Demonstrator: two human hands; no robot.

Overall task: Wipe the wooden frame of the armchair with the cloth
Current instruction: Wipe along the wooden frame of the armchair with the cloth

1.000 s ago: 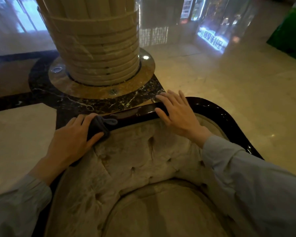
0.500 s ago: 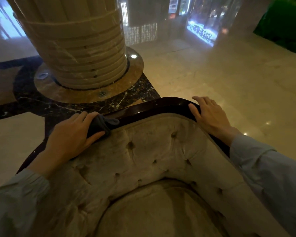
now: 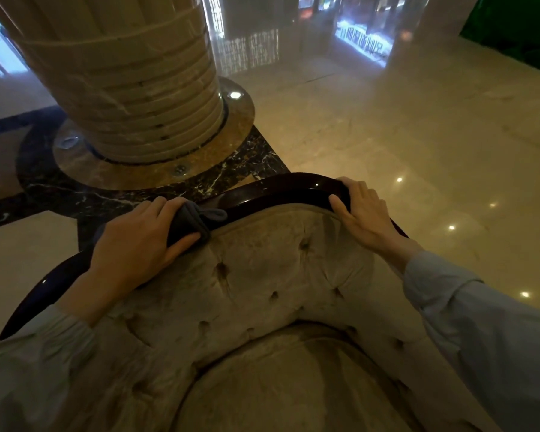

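**A:** Nearest the armchair's seat cushion (image 3: pixel 281 385), what've we got?

**B:** Tufted back upholstery (image 3: pixel 262 275) rising from it, soft velvet-type fabric, buttons sunk in. Above that the wooden frame (image 3: pixel 281 190): dark, glossy rail curving round the top of the back. Looks stiff and slick, so I'd guess the cloth glides easily w/ light pressure.

**A:** Where's the cloth?

**B:** Cloth (image 3: pixel 194 221) is grey, folded thick, limp. Sits on the rail's left stretch, just where wood meets fabric. Left hand (image 3: pixel 138 244) is clamped over it, thumb on the upholstery side, fingers over the rail's outer side, pinning cloth to wood.

**A:** Right hand?

**B:** Right hand (image 3: pixel 365 213) rests on the rail's right curve, thumb inside, fingers draped over the outer edge. A steadying hold on the frame, nothing else in it.

**A:** Best way to handle it?

**B:** Keep the cloth wrapped over the rail so top and both sides get wiped. Chair prob. heavy enough not to shift, but bracing helps.

**A:** Anything in the way?

**B:** Bare rail runs between the hands, then the right hand itself sits in the wipe path; it'd need to move. Beyond the frame, a big ribbed marble column (image 3: pixel 122 82) on a round base, close behind the chair; could make it tight to reach the back of the frame. Polished floor (image 3: pixel 418 151) farther off to the right looks clear.
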